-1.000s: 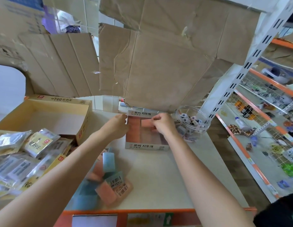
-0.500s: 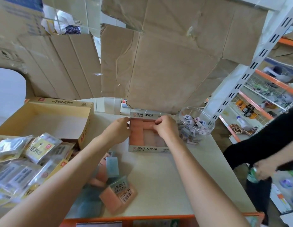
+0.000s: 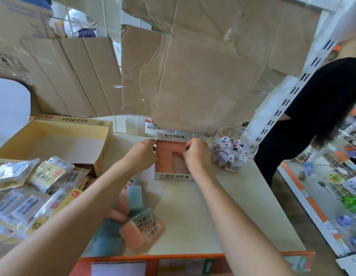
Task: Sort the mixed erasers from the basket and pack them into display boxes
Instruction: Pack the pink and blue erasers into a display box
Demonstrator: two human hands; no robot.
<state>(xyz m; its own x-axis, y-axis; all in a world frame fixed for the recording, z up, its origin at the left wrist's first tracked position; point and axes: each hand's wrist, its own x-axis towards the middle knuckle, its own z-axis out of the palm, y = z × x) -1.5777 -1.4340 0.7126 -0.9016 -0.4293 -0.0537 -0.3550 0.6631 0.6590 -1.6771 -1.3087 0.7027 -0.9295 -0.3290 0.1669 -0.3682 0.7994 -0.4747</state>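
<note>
Looking down through the head camera, I see a small square display box point(image 3: 174, 176) of white card with printed labels on its near and far walls. It stands toward the far edge of the table point(image 3: 242, 206). Inside lie matte pink erasers point(image 3: 165, 156), flat rectangular blocks packed along the far and left sides, with a bare patch at the near right.

A clear round plastic tub point(image 3: 235, 150) of tiny erasers stands just right of the box, beside the right hand point(image 3: 195, 154). At the left edge sit an open yellow cardboard carton point(image 3: 53, 142) and glossy packets point(image 3: 33, 186). Creased brown cardboard sheets point(image 3: 193, 76) hang beyond the far edge, and a person in black point(image 3: 312, 116) stands off the right edge. The left forearm hides part of a loose heap of erasers point(image 3: 137, 234), pink and pale blue, some in barcoded wrap, close to the near edge.

The left hand point(image 3: 142, 154) grips the box's left wall with curled fingers. The right hand is curled over the far right corner, fingertips down on the pink blocks. I cannot tell whether it pinches one or only presses.
</note>
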